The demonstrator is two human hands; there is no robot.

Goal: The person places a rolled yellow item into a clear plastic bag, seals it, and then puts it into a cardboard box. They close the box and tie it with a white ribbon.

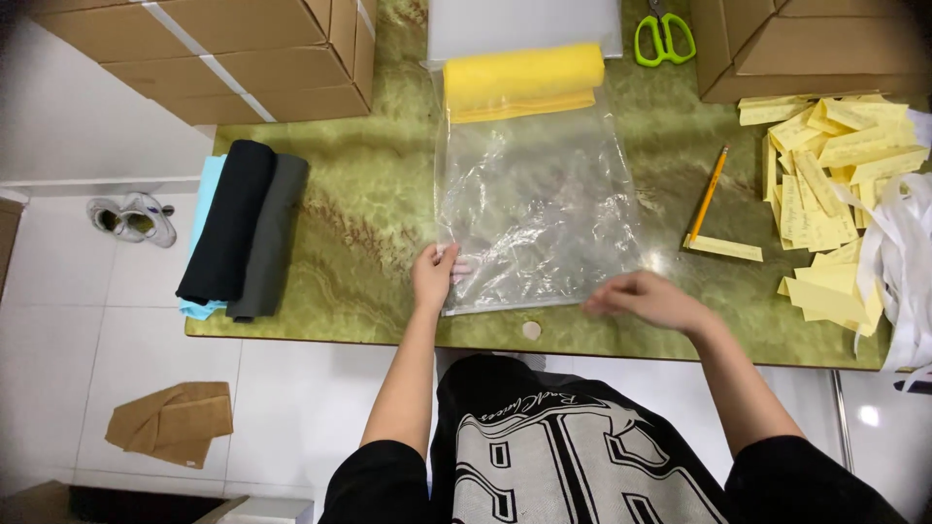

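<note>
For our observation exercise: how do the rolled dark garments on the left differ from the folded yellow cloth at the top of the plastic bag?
The rolled dark garments are black and grey; the folded yellow cloth is bright yellow. The garments lie rolled lengthwise on a light blue fabric; the cloth lies folded crosswise at the clear plastic bag top. Both rest on the green table.

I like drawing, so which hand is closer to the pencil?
Right. The right hand is at the clear bag's bottom edge, just below-left of the pencil. The left hand is across the bag, farther away.
</note>
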